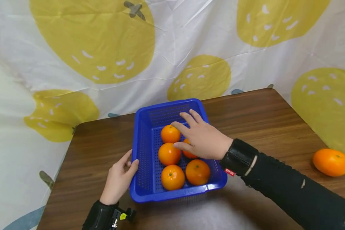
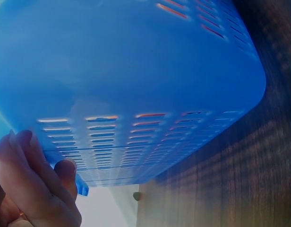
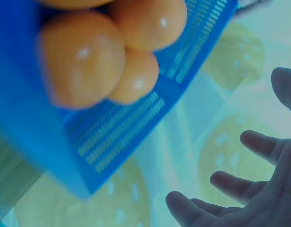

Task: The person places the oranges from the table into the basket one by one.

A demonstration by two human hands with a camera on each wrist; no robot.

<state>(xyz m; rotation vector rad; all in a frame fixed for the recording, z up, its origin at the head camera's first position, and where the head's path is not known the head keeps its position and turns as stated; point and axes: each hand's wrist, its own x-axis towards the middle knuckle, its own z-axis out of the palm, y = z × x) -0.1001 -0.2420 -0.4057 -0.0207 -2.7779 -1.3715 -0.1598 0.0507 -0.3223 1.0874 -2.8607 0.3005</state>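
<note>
A blue plastic basket [image 1: 149, 188] with slotted sides holds several oranges [image 1: 172, 177]. My left hand [image 1: 119, 177] grips its left rim, thumb on top and fingers curled beneath the lip. In the left wrist view those fingers [image 2: 37, 175] sit against the outer wall of the basket [image 2: 117, 61]. Over the basket's right side hovers my right hand [image 1: 202, 137], fingers spread and nothing in them. It partly hides one orange [image 1: 188, 149]. From the right wrist, the spread hand [image 3: 249, 184] appears apart from the oranges [image 3: 84, 59].
A single orange [image 1: 331, 162] lies on the wooden table [image 1: 276, 127] at the far right. Behind the table hangs a white cloth [image 1: 175, 38] with yellow fruit prints, reaching along its back and side edges.
</note>
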